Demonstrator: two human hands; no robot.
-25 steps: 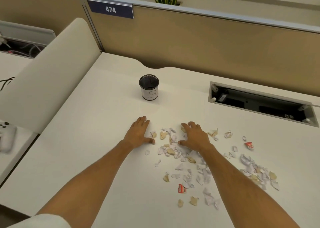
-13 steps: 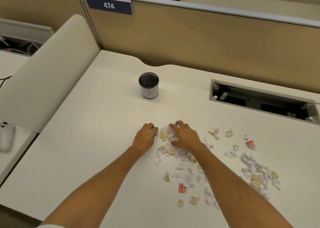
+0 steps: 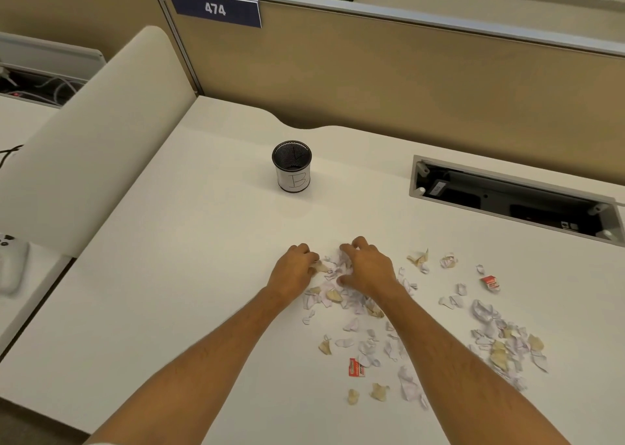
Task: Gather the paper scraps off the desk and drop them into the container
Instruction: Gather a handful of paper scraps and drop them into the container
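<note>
Torn white, tan and red paper scraps lie scattered over the white desk, with a second heap at the right. My left hand and my right hand rest on the desk with fingers curled, pressing a small bunch of scraps between them. A black mesh cup with a white label marked "B" stands upright beyond the hands, apart from them.
An open cable tray is cut into the desk at the back right. A beige partition with a "474" sign runs behind. A curved cream divider bounds the left side. A white controller lies on the neighbouring desk.
Both hands have slid toward each other and their fingers have curled in, sweeping the near scraps into a tighter bunch between them.
</note>
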